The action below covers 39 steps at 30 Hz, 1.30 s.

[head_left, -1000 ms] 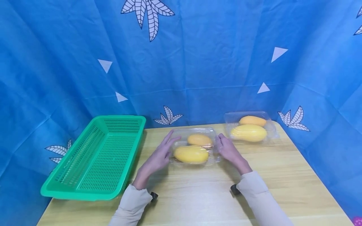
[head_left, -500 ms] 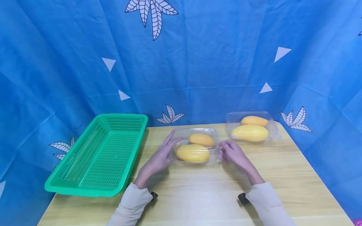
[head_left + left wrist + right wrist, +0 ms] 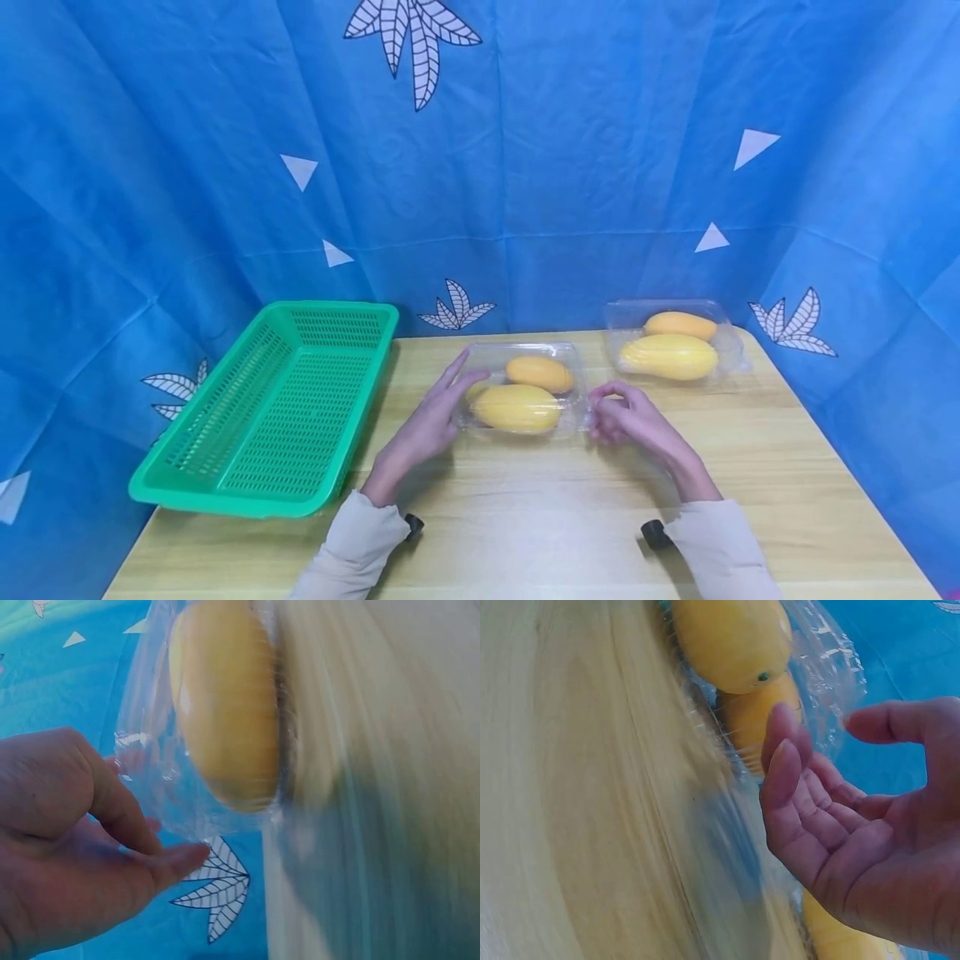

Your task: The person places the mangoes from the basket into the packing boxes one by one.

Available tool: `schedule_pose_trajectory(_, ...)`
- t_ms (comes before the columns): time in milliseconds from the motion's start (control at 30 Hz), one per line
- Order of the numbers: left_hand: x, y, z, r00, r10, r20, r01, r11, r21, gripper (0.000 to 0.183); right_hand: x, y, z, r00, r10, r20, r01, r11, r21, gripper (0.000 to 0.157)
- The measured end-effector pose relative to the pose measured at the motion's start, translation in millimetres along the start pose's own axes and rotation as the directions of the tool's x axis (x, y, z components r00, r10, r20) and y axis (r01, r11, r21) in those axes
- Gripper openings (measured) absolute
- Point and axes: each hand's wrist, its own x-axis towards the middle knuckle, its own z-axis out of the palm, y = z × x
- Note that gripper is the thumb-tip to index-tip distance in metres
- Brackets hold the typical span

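A lidded clear plastic box (image 3: 491,354) stands at the middle of the table with a large yellow oblong fruit (image 3: 517,409) in front and a smaller orange-yellow oblong fruit (image 3: 538,374) behind. My left hand (image 3: 427,427) lies along the box's left side, fingers extended; its thumb (image 3: 176,868) is by the lower corner in the left wrist view. Beside the right edge is my right hand (image 3: 641,423), fingers loosely bent. In the right wrist view its thumb (image 3: 889,724) stands apart from the fingers, and nothing is held between them.
A second clear box (image 3: 622,315) with two similar fruits, one a yellow fruit (image 3: 670,357), sits at the back right. An upright-sided green plastic basket (image 3: 258,503) stands on the left of the wooden table (image 3: 525,533). A blue curtain (image 3: 570,167) hangs behind.
The right hand has drawn away from the box's right edge, outward and slightly toward the front, its fingers loosening. The left hand stays by the left side. The whole view has shifted slightly.
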Motion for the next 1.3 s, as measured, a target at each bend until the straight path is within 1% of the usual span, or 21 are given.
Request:
schedule_pose_trajectory(100,-2.2,6.5,-0.8,0.999,-0.026,-0.023,0.026,0.999,0.025,0.088,0,0,-1.8,1.0,-0.001,0.011,0.001,1.0,-0.019,0.041)
schedule_pose_trajectory(233,-3.4,17.6,-1.5,0.997,-0.025,-0.073,0.028,0.999,0.044,0.079,-2,-2,-3.0,1.0,0.018,0.021,-0.018,1.0,-0.008,0.045)
schedule_pose_trajectory(300,-3.4,24.5,-1.6,0.994,-0.011,-0.107,0.015,0.999,0.042,0.07,-3,-3,-3.5,0.999,0.021,0.026,-0.021,1.0,-0.008,0.047)
schedule_pose_trajectory(400,-3.1,35.3,-0.6,0.988,0.011,-0.153,-0.007,1.0,0.028,0.055,-6,-4,-4.6,0.999,0.005,0.042,-0.004,1.0,-0.013,0.048)
schedule_pose_trajectory(467,-2.6,41.9,1.2,0.982,0.036,-0.184,-0.035,0.999,0.008,0.044,-8,-4,-5.2,0.999,-0.007,0.052,0.007,1.0,-0.009,0.048)
schedule_pose_trajectory(600,-1.7,52.9,7.8,0.973,0.054,-0.226,-0.071,0.995,-0.071,0.038,-9,-5,-5.2,0.997,-0.016,0.07,0.016,1.0,0.009,0.048)
schedule_pose_trajectory(633,-1.6,55.4,9.9,0.972,0.051,-0.231,-0.074,0.993,-0.095,0.037,-9,-5,-5.2,0.997,-0.016,0.074,0.015,1.0,0.013,0.048)
schedule_pose_trajectory(733,-1.7,62.7,17.3,0.974,0.023,-0.226,-0.057,0.988,-0.144,0.032,-9,-6,-5.0,0.996,-0.014,0.092,0.012,1.0,0.021,0.05)
schedule_pose_trajectory(800,-2.0,67.8,23.1,0.981,0.002,-0.196,-0.039,0.982,-0.184,0.028,-9,-7,-5.0,0.994,-0.012,0.104,0.009,0.999,0.032,0.052)
schedule_pose_trajectory(867,-2.7,72.9,30.1,0.989,-0.023,-0.145,-0.012,0.973,-0.231,0.025,-9,-8,-5.4,0.993,-0.019,0.118,0.014,0.999,0.041,0.053)
schedule_pose_trajectory(933,-3.3,77.0,39.2,0.996,-0.037,-0.077,0.011,0.952,-0.307,0.022,-10,-9,-5.8,0.992,-0.026,0.126,0.02,0.999,0.051,0.052)
schedule_pose_trajectory(967,-3.6,78.7,44.5,0.998,-0.046,-0.038,0.029,0.934,-0.357,0.02,-10,-9,-6.0,0.991,-0.032,0.13,0.026,0.998,0.052,0.053)
schedule_pose_trajectory(1000,-4.1,80.0,50.2,0.998,-0.057,0.001,0.053,0.911,-0.408,0.019,-10,-9,-6.3,0.991,-0.036,0.13,0.029,0.998,0.054,0.052)
schedule_pose_trajectory(1100,-5.3,80.6,69.3,0.993,-0.073,0.089,0.11,0.829,-0.548,0.019,-11,-9,-6.3,0.99,-0.04,0.132,0.032,0.997,0.063,0.053)
schedule_pose_trajectory(1167,-6.3,80.1,81.2,0.987,-0.089,0.133,0.153,0.775,-0.613,0.022,-11,-10,-6.1,0.989,-0.044,0.139,0.035,0.997,0.068,0.053)
schedule_pose_trajectory(1200,-6.8,80.0,86.1,0.984,-0.099,0.15,0.173,0.754,-0.633,0.024,-11,-10,-6.0,0.989,-0.044,0.141,0.035,0.997,0.071,0.053)
schedule_pose_trajectory(1300,-6.8,79.5,97.3,0.974,-0.14,0.177,0.223,0.71,-0.668,0.029,-10,-10,-5.6,0.987,-0.053,0.149,0.043,0.997,0.072,0.053)
